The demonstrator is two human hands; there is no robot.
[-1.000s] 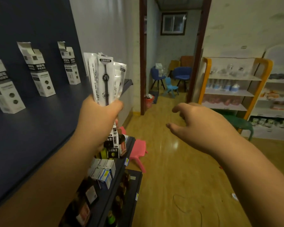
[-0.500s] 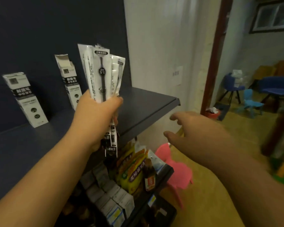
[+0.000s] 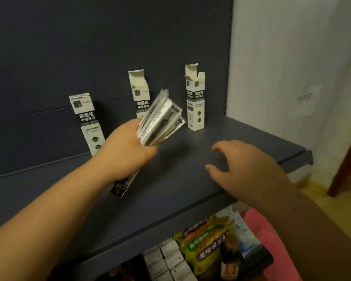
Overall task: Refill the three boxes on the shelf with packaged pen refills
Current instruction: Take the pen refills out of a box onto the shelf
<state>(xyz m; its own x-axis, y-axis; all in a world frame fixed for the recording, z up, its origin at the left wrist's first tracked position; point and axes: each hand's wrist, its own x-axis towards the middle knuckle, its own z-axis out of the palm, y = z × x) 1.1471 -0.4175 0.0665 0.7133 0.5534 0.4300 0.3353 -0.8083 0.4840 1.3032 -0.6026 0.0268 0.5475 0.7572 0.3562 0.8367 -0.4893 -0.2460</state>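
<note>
Your left hand has its grip clamped on the refill packs, their long axis tilted up-right, tips just left of the right box. Your right hand, fingers apart and holding nothing, hovers over the shelf in front of that box.

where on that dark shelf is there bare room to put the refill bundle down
Bare shelf lies right of the right box, out to the shelf's end, and along the front edge between the two hands. It is crowded at the back, where the left hand holds the refill packs before the middle box.
</note>
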